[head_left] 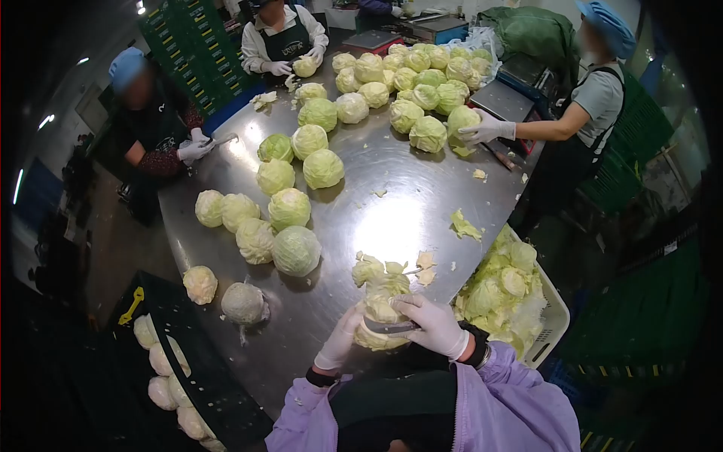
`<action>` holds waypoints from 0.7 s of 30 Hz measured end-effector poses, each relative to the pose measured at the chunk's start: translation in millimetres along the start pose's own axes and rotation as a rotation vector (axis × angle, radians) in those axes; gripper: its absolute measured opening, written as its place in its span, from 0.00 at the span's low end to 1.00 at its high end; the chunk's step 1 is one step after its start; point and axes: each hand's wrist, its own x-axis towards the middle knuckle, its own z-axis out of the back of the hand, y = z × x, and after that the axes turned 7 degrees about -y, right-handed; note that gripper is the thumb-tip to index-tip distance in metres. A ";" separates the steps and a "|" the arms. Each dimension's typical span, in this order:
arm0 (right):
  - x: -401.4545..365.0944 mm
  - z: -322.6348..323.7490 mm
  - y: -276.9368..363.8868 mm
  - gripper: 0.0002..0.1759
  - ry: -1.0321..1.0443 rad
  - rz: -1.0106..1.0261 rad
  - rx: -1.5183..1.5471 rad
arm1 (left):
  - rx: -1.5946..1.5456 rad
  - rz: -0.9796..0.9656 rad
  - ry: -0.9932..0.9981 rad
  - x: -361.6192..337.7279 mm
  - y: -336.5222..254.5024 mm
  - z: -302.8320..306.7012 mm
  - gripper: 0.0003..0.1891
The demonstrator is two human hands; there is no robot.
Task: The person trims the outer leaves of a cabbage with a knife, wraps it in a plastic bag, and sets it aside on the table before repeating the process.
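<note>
A pale cabbage (378, 340) is at the table's near edge, in front of my body. My gloved left hand (340, 339) is closed around its left side. In my gloved right hand (437, 325) is a knife (390, 327), its dark blade lying across the cabbage; the handle is hidden by my fingers. My right thumb and fingers also reach the top of the cabbage. Loose green leaves (382, 277) lie just beyond it, beside pale leaf scraps (426, 267). To the left sits a cabbage wrapped in clear plastic (245, 303).
Several cabbages (290, 209) stand across the metal table (361, 181), with a larger pile (429, 90) at the far end. A white basket (553, 320) of leaves is at right; a dark crate (218, 361) of wrapped cabbages at lower left. Co-workers (595, 98) stand around the table.
</note>
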 end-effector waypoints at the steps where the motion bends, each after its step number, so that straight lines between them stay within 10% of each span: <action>1: 1.7 -1.5 -4.9 0.32 0.025 0.085 -0.046 | 0.001 -0.003 -0.005 -0.4 0.1 3.5 0.27; 6: 31.0 11.5 -11.2 0.09 -0.137 0.129 -0.045 | 0.117 0.194 0.289 -3.2 -34.3 -3.7 0.29; 12: 11.4 45.6 -126.2 0.15 -0.031 -0.314 -0.503 | 0.054 0.138 0.348 -3.2 -20.6 -0.4 0.34; 19: -72.4 -29.2 -98.7 0.34 0.210 -0.966 1.242 | 0.354 -0.184 0.142 47.0 0.9 -12.7 0.34; 21: -63.8 -49.4 -102.3 0.32 -0.115 -1.093 1.586 | 0.153 0.203 0.135 40.3 -22.1 -30.7 0.33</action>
